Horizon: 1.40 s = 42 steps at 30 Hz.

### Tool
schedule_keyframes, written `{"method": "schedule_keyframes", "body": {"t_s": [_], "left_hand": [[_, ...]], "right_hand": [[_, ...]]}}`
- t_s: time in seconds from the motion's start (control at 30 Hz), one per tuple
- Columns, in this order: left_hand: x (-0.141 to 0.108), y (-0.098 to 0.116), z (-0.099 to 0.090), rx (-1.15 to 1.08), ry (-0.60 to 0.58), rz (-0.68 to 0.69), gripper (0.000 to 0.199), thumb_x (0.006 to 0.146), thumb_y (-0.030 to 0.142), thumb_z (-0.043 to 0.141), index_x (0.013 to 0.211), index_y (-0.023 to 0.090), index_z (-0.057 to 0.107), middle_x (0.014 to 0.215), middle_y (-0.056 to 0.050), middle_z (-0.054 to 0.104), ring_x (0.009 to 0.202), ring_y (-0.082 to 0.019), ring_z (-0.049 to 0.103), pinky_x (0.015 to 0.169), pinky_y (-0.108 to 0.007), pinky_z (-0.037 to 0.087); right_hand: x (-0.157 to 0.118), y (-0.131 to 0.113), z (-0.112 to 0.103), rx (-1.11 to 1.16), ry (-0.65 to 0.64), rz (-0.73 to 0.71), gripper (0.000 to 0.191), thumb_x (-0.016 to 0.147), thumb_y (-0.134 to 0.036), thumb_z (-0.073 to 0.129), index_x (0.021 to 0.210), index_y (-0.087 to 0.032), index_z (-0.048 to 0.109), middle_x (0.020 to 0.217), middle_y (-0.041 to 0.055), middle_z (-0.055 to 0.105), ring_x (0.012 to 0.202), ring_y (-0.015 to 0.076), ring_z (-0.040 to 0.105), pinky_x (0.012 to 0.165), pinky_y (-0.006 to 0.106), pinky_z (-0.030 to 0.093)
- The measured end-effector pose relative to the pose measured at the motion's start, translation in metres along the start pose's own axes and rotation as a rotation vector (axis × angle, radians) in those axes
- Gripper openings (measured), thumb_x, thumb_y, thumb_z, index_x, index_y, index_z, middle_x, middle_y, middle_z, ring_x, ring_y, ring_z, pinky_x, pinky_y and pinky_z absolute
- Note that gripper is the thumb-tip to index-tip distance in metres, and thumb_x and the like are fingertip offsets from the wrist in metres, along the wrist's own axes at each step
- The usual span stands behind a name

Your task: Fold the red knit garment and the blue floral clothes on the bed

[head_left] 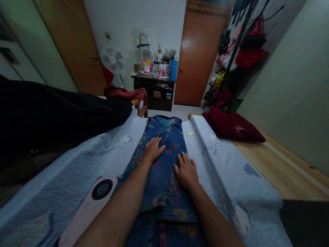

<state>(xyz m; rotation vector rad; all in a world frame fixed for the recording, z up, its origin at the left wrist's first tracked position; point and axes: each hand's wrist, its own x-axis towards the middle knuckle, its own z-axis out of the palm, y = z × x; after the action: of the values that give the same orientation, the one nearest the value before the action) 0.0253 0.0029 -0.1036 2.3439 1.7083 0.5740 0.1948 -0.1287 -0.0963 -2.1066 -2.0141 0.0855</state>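
A blue floral garment (164, 168) lies lengthwise on the pale blue patterned bed cover (216, 171), with its hem toward me. My left hand (153, 149) rests flat on its upper left part, fingers spread, holding nothing. Lower and to the right, my right hand (186, 168) lies on the garment's right edge, palm down with the fingers apart. More blue cloth shows below the hem, between my forearms. A pink phone (88, 209) with a round dark camera area lies on the cover beside my left forearm, which hides part of it.
Dark clothing (59, 120) is heaped at the left. A folded maroon garment (232, 125) sits at the right, beside bare wooden boards (280, 164). Beyond the bed are a fan (113, 59), a dark cabinet (153, 92), a brown door (199, 55) and hanging bags (253, 48).
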Motion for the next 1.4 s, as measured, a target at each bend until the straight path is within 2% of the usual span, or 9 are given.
{"method": "schedule_keyframes", "body": {"t_s": [0.13, 0.27, 0.47, 0.6, 0.77, 0.83, 0.93, 1.1, 1.4], "left_hand": [[-0.001, 0.003, 0.001, 0.028, 0.033, -0.002, 0.055, 0.092, 0.045, 0.044, 0.139, 0.018, 0.046, 0.149, -0.010, 0.045, 0.139, -0.025, 0.035, 0.112, -0.042, 0.030], [-0.001, 0.006, 0.001, 0.052, 0.038, -0.024, 0.053, 0.092, 0.045, 0.045, 0.138, 0.020, 0.047, 0.148, -0.008, 0.046, 0.138, -0.024, 0.037, 0.112, -0.042, 0.030], [-0.003, 0.007, -0.001, 0.048, 0.045, -0.030, 0.049, 0.094, 0.040, 0.042, 0.138, 0.019, 0.048, 0.147, -0.009, 0.046, 0.138, -0.023, 0.037, 0.113, -0.041, 0.030], [-0.004, 0.007, -0.002, 0.039, 0.077, -0.017, 0.048, 0.094, 0.040, 0.042, 0.137, 0.019, 0.049, 0.146, -0.009, 0.047, 0.137, -0.023, 0.038, 0.112, -0.041, 0.031], [-0.004, 0.005, -0.002, 0.007, 0.063, -0.026, 0.048, 0.093, 0.038, 0.044, 0.136, 0.018, 0.050, 0.146, -0.009, 0.048, 0.137, -0.023, 0.039, 0.112, -0.042, 0.031], [-0.003, 0.003, -0.002, -0.020, 0.062, -0.030, 0.046, 0.093, 0.035, 0.044, 0.136, 0.020, 0.050, 0.146, -0.008, 0.048, 0.137, -0.022, 0.039, 0.113, -0.043, 0.031], [-0.002, 0.000, -0.001, -0.043, 0.064, -0.033, 0.043, 0.094, 0.027, 0.038, 0.135, 0.022, 0.051, 0.145, -0.006, 0.050, 0.136, -0.019, 0.040, 0.113, -0.041, 0.031], [0.001, -0.004, 0.002, -0.039, 0.066, -0.041, 0.044, 0.094, 0.019, 0.034, 0.134, 0.021, 0.053, 0.144, -0.004, 0.051, 0.136, -0.017, 0.041, 0.114, -0.038, 0.032], [0.003, 0.004, 0.004, 0.054, 0.041, -0.108, 0.049, 0.095, 0.031, 0.039, 0.140, 0.016, 0.045, 0.151, -0.010, 0.041, 0.141, -0.025, 0.034, 0.116, -0.046, 0.025]], "right_hand": [[0.000, -0.003, -0.007, 0.014, 0.063, -0.086, 0.044, 0.092, -0.030, 0.044, 0.134, -0.020, 0.054, 0.152, 0.0111, 0.038, 0.144, 0.0277, 0.024, 0.116, 0.057, 0.007], [0.000, -0.008, -0.009, 0.106, 0.089, -0.287, 0.052, 0.087, -0.013, 0.040, 0.137, -0.018, 0.051, 0.153, 0.0074, 0.038, 0.144, 0.0199, 0.025, 0.118, 0.043, 0.017], [-0.004, -0.015, 0.001, 0.018, -0.015, -0.094, 0.048, 0.094, -0.032, 0.040, 0.140, -0.018, 0.047, 0.151, 0.0128, 0.040, 0.141, 0.0281, 0.032, 0.114, 0.048, 0.023], [0.002, -0.017, -0.015, -0.042, -0.062, -0.058, 0.049, 0.093, -0.033, 0.043, 0.137, -0.012, 0.050, 0.149, 0.0199, 0.039, 0.138, 0.0322, 0.036, 0.109, 0.047, 0.032], [0.033, -0.028, -0.045, -0.029, -0.254, -0.029, 0.035, 0.091, -0.025, 0.039, 0.106, -0.014, 0.069, 0.107, 0.0186, 0.070, 0.102, 0.0286, 0.066, 0.088, 0.039, 0.049], [0.044, -0.034, -0.040, 0.029, -0.108, -0.080, 0.040, 0.092, -0.019, 0.034, 0.118, -0.012, 0.063, 0.117, 0.0176, 0.067, 0.111, 0.0256, 0.063, 0.094, 0.036, 0.046], [0.050, -0.041, -0.015, 0.097, 0.072, -0.168, 0.049, 0.093, -0.014, 0.030, 0.138, -0.009, 0.047, 0.144, 0.0149, 0.048, 0.135, 0.0207, 0.042, 0.110, 0.034, 0.033], [0.046, -0.040, 0.017, 0.129, 0.008, -0.164, 0.049, 0.095, -0.020, 0.033, 0.141, -0.011, 0.045, 0.151, 0.0103, 0.040, 0.141, 0.0223, 0.032, 0.115, 0.038, 0.023], [0.047, -0.038, 0.015, 0.138, -0.020, -0.169, 0.053, 0.096, -0.030, 0.035, 0.145, -0.011, 0.040, 0.155, 0.0094, 0.032, 0.144, 0.0241, 0.024, 0.116, 0.040, 0.018]]}}
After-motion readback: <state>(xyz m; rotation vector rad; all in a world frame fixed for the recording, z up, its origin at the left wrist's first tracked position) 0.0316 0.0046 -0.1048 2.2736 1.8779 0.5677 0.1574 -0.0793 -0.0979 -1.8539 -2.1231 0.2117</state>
